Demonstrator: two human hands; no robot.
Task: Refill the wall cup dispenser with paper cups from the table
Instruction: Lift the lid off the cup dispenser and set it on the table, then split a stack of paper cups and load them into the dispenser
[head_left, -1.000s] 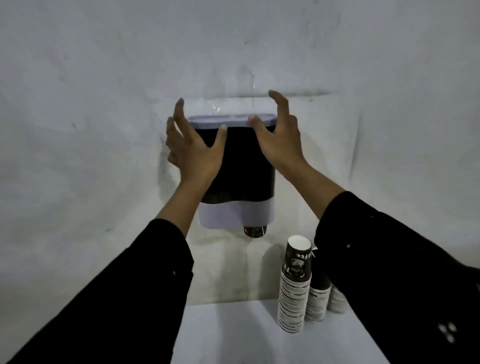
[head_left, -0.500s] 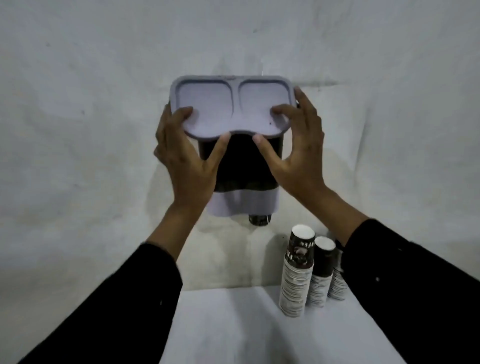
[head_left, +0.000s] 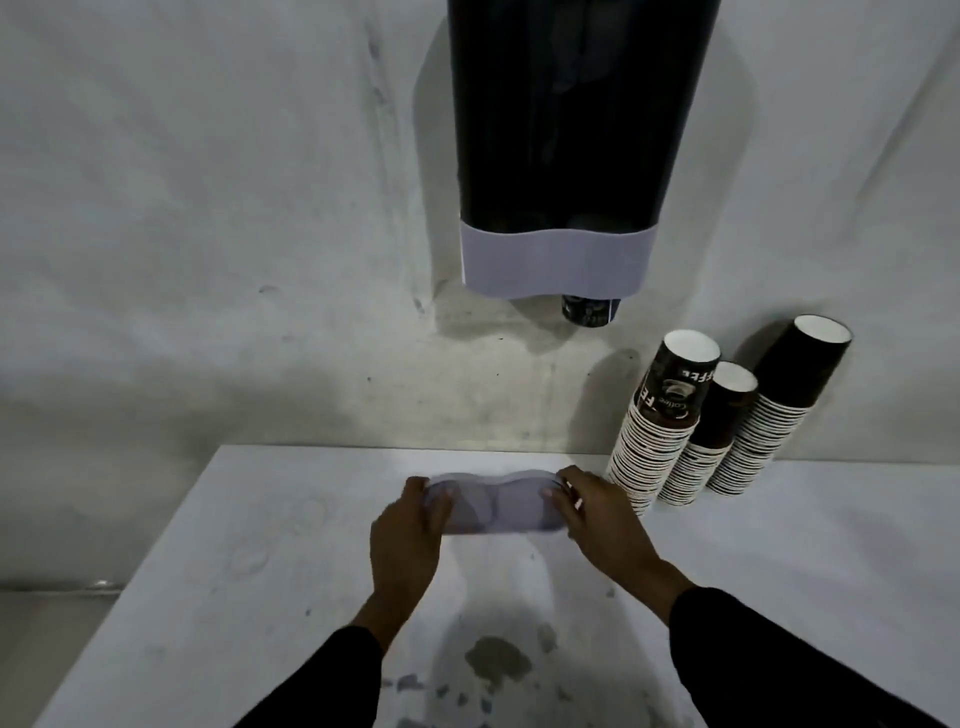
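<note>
The dark wall cup dispenser (head_left: 566, 130) with a pale lower band hangs at the top centre; its top is out of frame. One cup bottom (head_left: 589, 312) pokes out beneath it. Its pale two-hollow lid (head_left: 493, 506) lies low over the white table (head_left: 234, 571), blurred. My left hand (head_left: 408, 535) grips the lid's left end and my right hand (head_left: 597, 519) grips its right end. Three stacks of dark paper cups (head_left: 660, 431) stand upside down against the wall, just right of my right hand.
The grey wall (head_left: 208, 208) rises behind the table. The table's left edge runs diagonally from the back left toward the bottom left. Dark stains (head_left: 496, 660) mark the tabletop near me.
Both hands pulled the lid off the dispenser top and brought it down to the table. The camera view tilted downward with it.
</note>
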